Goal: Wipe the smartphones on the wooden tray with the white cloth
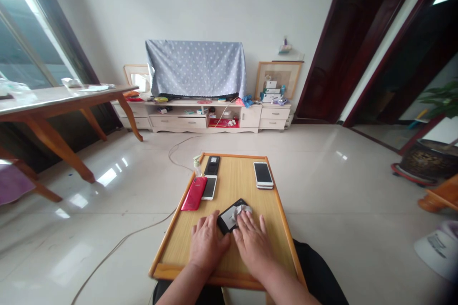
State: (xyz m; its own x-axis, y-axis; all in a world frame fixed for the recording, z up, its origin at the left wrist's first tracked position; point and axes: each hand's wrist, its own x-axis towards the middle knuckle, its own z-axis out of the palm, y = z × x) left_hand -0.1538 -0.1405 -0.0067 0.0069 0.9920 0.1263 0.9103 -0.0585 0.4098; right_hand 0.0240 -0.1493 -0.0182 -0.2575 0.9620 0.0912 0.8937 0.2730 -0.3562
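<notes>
A black smartphone (226,219) lies aslant on the small wooden table (236,171), its screen facing up. My right hand (253,243) presses a crumpled whitish wipe (242,210) onto the phone's screen with its fingertips. Against the phone's left edge rests my left hand (207,243), thumb and fingers steadying it. Toward the back left are a red phone (194,194), a white phone (210,188) partly under it, and a black phone (212,166). A white phone (263,173) sits on top of another at the right edge.
A clear pump bottle (197,167) stands at the table's left rim. A cable (132,234) runs over the floor on the left. Ahead is a low white cabinet (203,123) with a cloth-covered screen (196,69). A potted plant (429,152) stands right.
</notes>
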